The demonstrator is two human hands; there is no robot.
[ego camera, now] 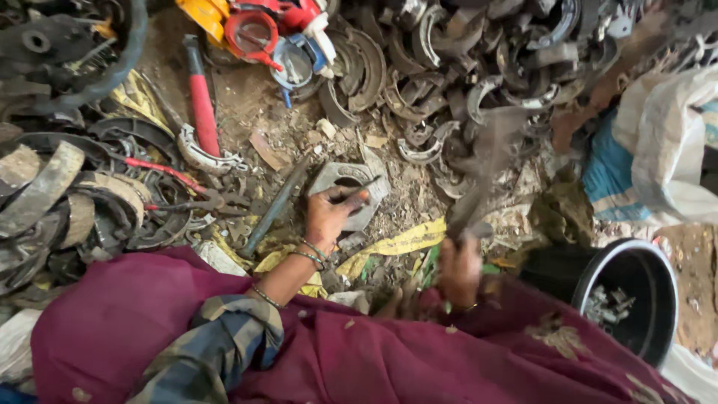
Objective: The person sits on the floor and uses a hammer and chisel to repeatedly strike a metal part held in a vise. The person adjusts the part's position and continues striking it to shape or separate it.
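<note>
Head view: crowded ground, heaped curved brake shoes [449, 67] filling the top edge, little free room. One black bucket [636, 299] at lower right. One grey metal piece [345, 191] at centre, pressed under left hand [329, 213]. Right hand [460, 269] closed round a blurred hammer [482, 168].

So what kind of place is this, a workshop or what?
Probably a scrap-sorting or parts-salvage spot on the ground: heaps of worn curved brake shoes on bare dirt, a black bucket of small metal bits, and the left hand pressing one metal part down.
</note>
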